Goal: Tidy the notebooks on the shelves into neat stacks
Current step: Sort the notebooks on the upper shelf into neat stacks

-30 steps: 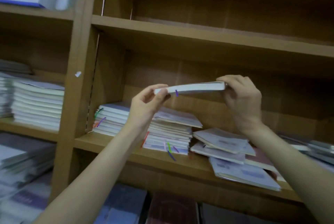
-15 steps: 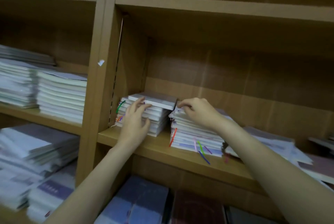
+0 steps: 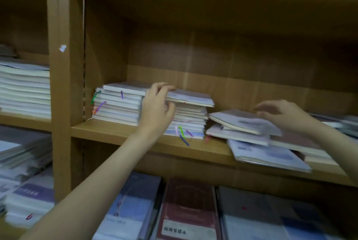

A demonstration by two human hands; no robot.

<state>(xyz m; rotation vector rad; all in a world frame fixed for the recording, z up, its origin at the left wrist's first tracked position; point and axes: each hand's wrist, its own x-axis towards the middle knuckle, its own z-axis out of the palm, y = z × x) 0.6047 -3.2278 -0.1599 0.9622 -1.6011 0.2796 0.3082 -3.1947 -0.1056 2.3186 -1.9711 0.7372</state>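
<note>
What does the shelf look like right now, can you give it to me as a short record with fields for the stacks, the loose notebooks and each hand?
left stack: neat, against the shelf's left wall
middle stack: top notebook sticks out to the right
loose notebooks: overlapping and askew, right of the stacks
left hand: fingers on the middle stack's top notebook
right hand: blurred, fingers spread over the loose notebooks
shelf: wooden
</note>
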